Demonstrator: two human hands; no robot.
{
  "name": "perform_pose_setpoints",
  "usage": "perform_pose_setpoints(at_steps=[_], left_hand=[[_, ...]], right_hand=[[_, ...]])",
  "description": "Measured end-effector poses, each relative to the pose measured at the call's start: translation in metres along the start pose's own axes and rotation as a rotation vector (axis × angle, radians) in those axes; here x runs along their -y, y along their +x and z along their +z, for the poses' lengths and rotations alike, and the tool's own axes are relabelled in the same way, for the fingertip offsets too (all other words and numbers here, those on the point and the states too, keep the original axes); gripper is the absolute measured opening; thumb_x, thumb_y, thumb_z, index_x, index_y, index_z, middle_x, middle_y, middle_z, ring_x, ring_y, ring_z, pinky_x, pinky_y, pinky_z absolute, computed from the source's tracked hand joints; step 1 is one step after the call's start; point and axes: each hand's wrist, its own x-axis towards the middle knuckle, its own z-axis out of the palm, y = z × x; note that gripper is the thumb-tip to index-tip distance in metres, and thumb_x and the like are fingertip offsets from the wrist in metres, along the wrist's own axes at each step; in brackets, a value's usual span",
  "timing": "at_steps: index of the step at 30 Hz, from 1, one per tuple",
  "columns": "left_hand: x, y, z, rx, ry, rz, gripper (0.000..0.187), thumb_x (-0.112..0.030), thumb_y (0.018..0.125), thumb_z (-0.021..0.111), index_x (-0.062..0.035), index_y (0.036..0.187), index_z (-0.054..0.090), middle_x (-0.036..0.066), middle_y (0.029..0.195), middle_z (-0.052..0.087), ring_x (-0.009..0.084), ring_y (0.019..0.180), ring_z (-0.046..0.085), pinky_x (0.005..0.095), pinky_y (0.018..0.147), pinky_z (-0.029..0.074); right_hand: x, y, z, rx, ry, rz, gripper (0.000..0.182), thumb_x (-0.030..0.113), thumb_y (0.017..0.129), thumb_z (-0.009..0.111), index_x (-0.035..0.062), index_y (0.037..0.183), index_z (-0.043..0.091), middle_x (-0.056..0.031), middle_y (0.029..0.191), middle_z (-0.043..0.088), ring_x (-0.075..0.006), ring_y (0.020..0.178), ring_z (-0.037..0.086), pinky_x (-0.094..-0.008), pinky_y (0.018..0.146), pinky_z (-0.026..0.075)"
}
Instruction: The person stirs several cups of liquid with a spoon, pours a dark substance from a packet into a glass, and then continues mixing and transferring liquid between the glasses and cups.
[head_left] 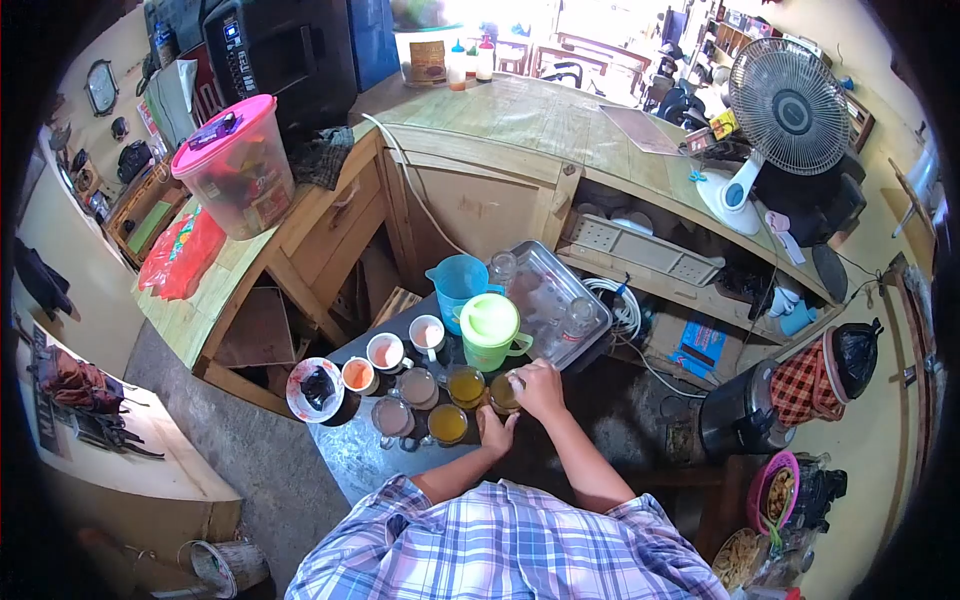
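A glass of yellowish-brown drink (503, 392) stands on the dark table in front of me. My left hand (494, 432) curls around its near side. My right hand (540, 388) is closed at its rim on the right; whatever the fingers pinch is hidden. Close to my left hand are two glass mugs of yellow drink, one farther off (466, 386) and one nearer (447, 425). Beyond the held glass stands a lime-green lidded pitcher (489, 335), with a blue jug (460, 285) behind it.
Left on the table are glass mugs of greyish drink (392, 416), white cups (385, 352), an orange-filled cup (359, 375) and a bowl (315, 390) holding black plastic. A metal tray (545, 290) carries upturned glasses. A wooden counter (480, 125) with a fan (790, 110) curves behind.
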Motion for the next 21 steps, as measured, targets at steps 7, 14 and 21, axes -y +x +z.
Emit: perform_pose_setpoints(at_steps=[7, 14, 21], left_hand=[[-0.007, 0.001, -0.007, 0.054, -0.022, -0.043, 0.069, -0.020, 0.074, 0.075, 0.0068, 0.123, 0.034, 0.026, 0.115, 0.046, 0.0408, 0.111, 0.044, 0.0439, 0.096, 0.035], [-0.004, -0.001, -0.005, 0.005, -0.014, 0.004, 0.062, -0.021, 0.075, 0.075, 0.0059, 0.116, 0.038, 0.025, 0.111, 0.046, 0.0411, 0.109, 0.044, 0.0447, 0.095, 0.036], [-0.006, -0.001, -0.007, 0.041, -0.029, -0.025, 0.060, -0.022, 0.075, 0.074, 0.0054, 0.113, 0.037, 0.026, 0.110, 0.046, 0.0413, 0.108, 0.044, 0.0453, 0.094, 0.035]], right_hand=[[-0.002, -0.002, 0.001, 0.061, 0.122, 0.018, 0.012, 0.018, 0.072, 0.067, 0.0069, 0.072, 0.071, -0.0098, 0.074, 0.066, -0.0297, 0.076, 0.061, -0.0427, 0.071, 0.049], [0.005, -0.003, -0.004, 0.087, 0.020, 0.058, 0.012, 0.019, 0.075, 0.067, 0.0082, 0.075, 0.072, -0.0106, 0.078, 0.067, -0.0304, 0.077, 0.061, -0.0414, 0.073, 0.049], [-0.004, -0.002, -0.005, 0.044, 0.076, 0.031, 0.012, 0.019, 0.075, 0.067, 0.0095, 0.080, 0.073, -0.0110, 0.081, 0.068, -0.0315, 0.078, 0.062, -0.0407, 0.073, 0.050]])
